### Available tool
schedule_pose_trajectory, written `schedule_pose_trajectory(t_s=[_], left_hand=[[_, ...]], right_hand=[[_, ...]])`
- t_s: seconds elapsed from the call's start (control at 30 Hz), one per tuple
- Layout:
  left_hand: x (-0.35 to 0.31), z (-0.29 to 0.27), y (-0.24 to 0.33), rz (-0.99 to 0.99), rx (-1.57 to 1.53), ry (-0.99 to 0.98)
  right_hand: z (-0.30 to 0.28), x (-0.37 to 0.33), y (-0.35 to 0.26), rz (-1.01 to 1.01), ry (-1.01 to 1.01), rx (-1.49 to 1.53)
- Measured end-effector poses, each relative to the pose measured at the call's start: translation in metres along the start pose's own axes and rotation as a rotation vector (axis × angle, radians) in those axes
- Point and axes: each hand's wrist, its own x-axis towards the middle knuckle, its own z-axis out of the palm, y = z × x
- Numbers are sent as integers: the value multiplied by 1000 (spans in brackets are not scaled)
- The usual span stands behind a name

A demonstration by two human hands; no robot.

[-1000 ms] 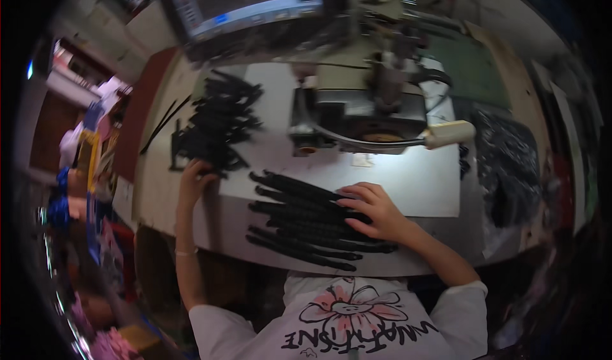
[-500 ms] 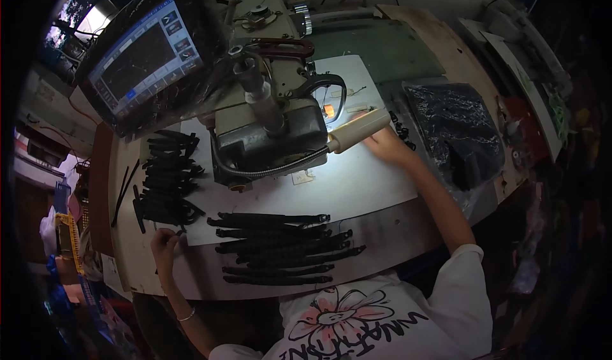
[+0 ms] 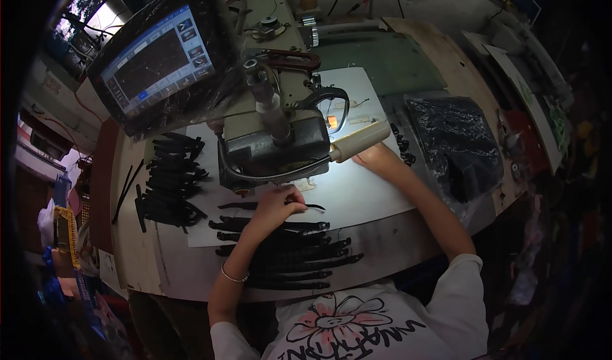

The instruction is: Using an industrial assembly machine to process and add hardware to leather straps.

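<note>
My left hand is closed in a pinch around a thin black strap, just in front of the sewing machine head. The strap lies crosswise, its ends showing on either side of the hand. Below it, partly under my left forearm, is a row of black straps with small end fittings. On the white work plate, my right hand sits beside a cream cylindrical lamp. Its fingers look drawn together, with the tips partly hidden by the lamp; what they hold, if anything, cannot be made out.
A second pile of black straps lies at the left, with two loose strips beside it. A tilted touch screen overhangs the far left. At the right are a plastic-wrapped black packet and small black parts.
My left hand has moved from the left table edge to the middle, in front of the machine, and a black strap is in it. My right hand has shifted slightly toward me.
</note>
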Motion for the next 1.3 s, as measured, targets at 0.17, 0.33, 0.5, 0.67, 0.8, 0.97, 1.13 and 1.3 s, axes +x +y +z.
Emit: schedule_pose_trajectory(t_s=[0.17,0.33,0.5,0.67,0.8,0.97,1.13,1.3], left_hand=[[1,13,-6,151,121,63],[3,30,14,27,-177,103],[10,34,28,-27,-513,-49],[5,36,18,-61,-717,-21],[0,40,16,-98,-785,45],[2,31,8,43,-167,177],[-1,35,9,195,429,170],[4,33,8,-34,-59,108]], right_hand=[[4,-1,-6,178,122,164],[-20,3,-55,116,21,492],[-16,-4,-86,138,-10,640],[-5,-11,-105,502,136,996],[1,-16,-110,566,120,1104],[-4,-16,-110,815,81,1260],[-3,-19,-90,971,-114,1321],[1,-23,-90,974,-132,1367]])
